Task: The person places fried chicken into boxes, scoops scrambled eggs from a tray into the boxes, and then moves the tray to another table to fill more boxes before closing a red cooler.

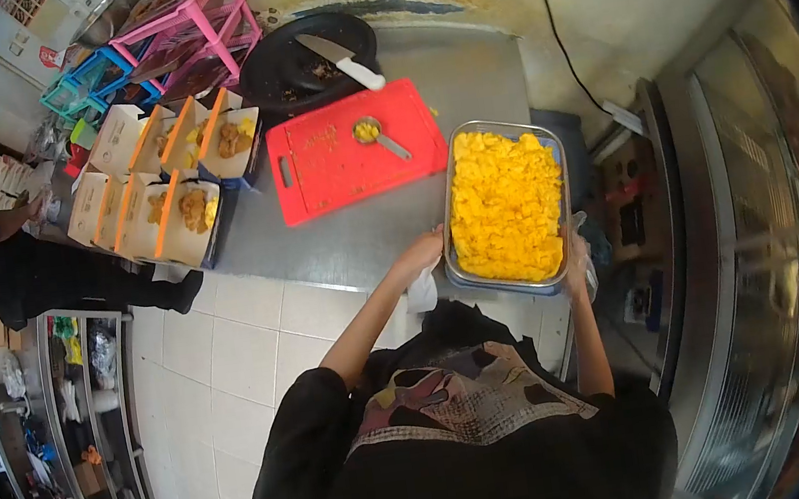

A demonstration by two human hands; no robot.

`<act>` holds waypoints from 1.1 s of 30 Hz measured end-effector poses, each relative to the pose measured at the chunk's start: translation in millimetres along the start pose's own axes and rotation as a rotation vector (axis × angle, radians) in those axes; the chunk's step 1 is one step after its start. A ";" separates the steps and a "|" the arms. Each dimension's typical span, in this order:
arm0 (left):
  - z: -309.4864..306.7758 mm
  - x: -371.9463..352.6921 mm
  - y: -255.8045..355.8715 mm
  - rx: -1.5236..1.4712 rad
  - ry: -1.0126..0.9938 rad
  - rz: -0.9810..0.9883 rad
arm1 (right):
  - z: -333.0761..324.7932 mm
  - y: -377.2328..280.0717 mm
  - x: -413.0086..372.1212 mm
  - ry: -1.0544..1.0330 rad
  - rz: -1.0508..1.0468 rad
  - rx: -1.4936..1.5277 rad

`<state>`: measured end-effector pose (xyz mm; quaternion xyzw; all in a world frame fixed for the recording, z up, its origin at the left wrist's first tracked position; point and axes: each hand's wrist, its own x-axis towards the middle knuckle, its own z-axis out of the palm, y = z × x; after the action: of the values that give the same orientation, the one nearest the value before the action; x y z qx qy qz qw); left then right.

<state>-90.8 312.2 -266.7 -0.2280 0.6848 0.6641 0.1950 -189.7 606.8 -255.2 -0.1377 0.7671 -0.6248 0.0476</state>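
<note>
Full tray held by both hands at the near edge of the surface [357,235]

The left hand [423,250] and right hand [578,261] clasp the tray [494,125] between them. Heaped with yellow food [506,197], it is likely heavy, rigid and slick-walled, so it is best gripped low at both near corners.

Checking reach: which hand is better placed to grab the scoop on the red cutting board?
Probably left: the left hand holds the tray by its edge nearer the scoop; the right hand holds the opposite edge.

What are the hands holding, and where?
The tray of yellow food: left hand at its near left corner, right hand at its near right edge.
</note>
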 end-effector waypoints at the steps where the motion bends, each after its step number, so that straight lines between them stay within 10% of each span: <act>1: -6.3 24.5 7.5 -0.013 0.032 0.001 | 0.8 2.7 22.6 -0.053 0.066 0.074; 9: -48.5 82.9 102.1 -0.144 0.052 -0.110 | 11.7 60.7 220.6 -0.134 -0.099 -0.413; 12: -36.5 15.1 118.5 -0.138 -0.101 0.108 | 18.2 16.3 251.2 -0.063 -0.085 -0.441; 19: -113.3 -46.5 87.6 0.075 -0.122 -0.112 | 36.3 26.2 336.2 -0.082 0.095 -0.638; 23: -203.1 -100.5 51.3 0.132 0.477 -0.118 | 52.0 -23.6 282.4 -0.077 -0.151 -1.591; 27: -237.2 -111.3 46.4 0.537 0.793 -0.247 | 165.0 -62.8 148.6 -0.139 -0.439 -1.135; 33: -251.3 -107.5 15.1 0.619 0.780 -0.243 | 229.7 -90.8 118.4 -0.119 -0.084 -0.979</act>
<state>-2.3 67.2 -182.6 -0.4685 0.8397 0.2682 0.0594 -233.0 341.1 -204.5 -0.2102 0.9602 -0.1837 -0.0040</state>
